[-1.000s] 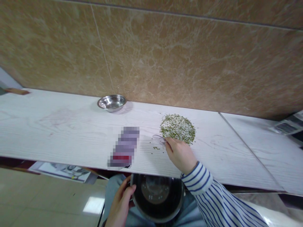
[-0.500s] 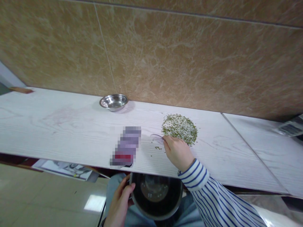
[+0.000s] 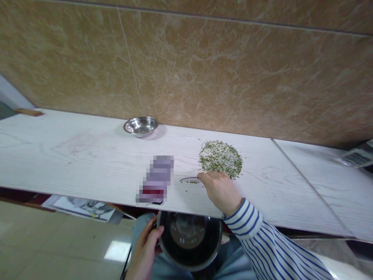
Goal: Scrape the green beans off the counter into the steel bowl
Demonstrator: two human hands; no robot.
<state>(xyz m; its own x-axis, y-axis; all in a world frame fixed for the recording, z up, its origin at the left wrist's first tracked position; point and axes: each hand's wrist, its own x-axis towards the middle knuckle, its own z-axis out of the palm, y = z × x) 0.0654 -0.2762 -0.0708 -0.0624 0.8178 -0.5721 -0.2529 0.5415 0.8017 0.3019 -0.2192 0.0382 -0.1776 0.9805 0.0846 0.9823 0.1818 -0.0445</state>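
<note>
My right hand [image 3: 220, 190] is closed on a thin, curved, see-through sheet [image 3: 188, 179], whose lower edge stands near a few loose beans left of the hand. Just beyond my knuckles a round patch of mung beans [image 3: 220, 155] lies spread over the white tabletop [image 3: 96, 155]. Below the table's front edge, my left hand [image 3: 147, 243] grips a dark pot [image 3: 190, 262] by its left side, thumb at the rim. The pot is tilted over my lap, open side up; I cannot make out clearly what is inside it.
A shallow steel bowl [image 3: 141, 126] stands near the wall at the back. A blurred-out phone-like slab [image 3: 155, 179] lies left of the beans. A seam [image 3: 300, 171] crosses the table at right, with a clear packet [image 3: 357, 157] beyond. The tiled wall [image 3: 204, 77] bounds the back.
My right hand has drawn slightly toward me, and the sheet's tip has shifted left and nearer, to the stray beans. The pot has moved slightly left with my left hand.
</note>
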